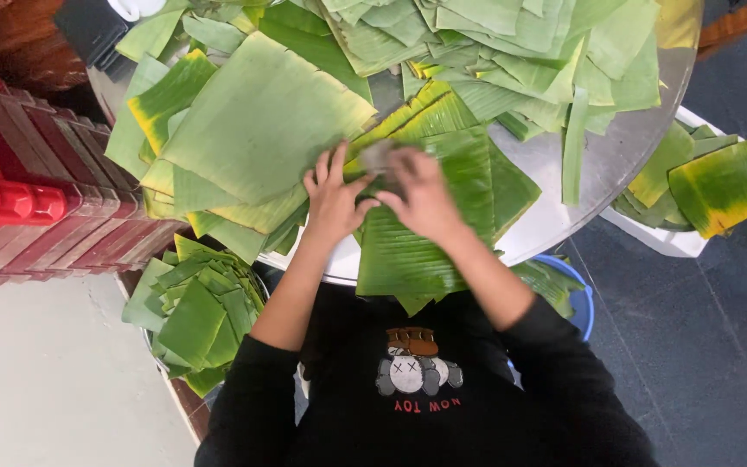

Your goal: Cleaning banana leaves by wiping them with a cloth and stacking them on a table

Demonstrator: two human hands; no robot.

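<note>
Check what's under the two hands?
A dark green leaf piece lies under the left hand and right hand, on the round metal table. Whatever sits beneath that leaf is covered.

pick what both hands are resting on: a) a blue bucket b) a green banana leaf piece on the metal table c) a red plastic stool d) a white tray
b: the left hand and right hand both press on a green banana leaf piece lying at the edge of the round metal table, among piles of cut leaves.
</note>
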